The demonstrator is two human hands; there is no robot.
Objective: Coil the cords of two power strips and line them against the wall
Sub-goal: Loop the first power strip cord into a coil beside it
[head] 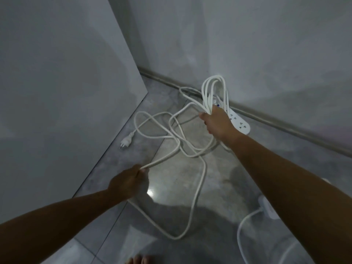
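Note:
My right hand (217,122) is closed around several loops of white cord (214,88) that stand up above the fist. Behind that hand a white power strip (240,124) lies on the floor near the wall's base. My left hand (131,182) pinches a stretch of the same cord near the left wall. The loose cord (198,189) sprawls in tangled loops across the floor between my hands. Its plug (126,141) lies by the left wall. A second white power strip (268,207) with its cord (245,221) shows partly under my right forearm.
Grey walls meet in a corner ahead; a skirting strip (266,121) runs along the back wall. The left wall (66,92) comes close to my left hand. The floor is shiny grey tile. My bare toes (139,260) show at the bottom edge.

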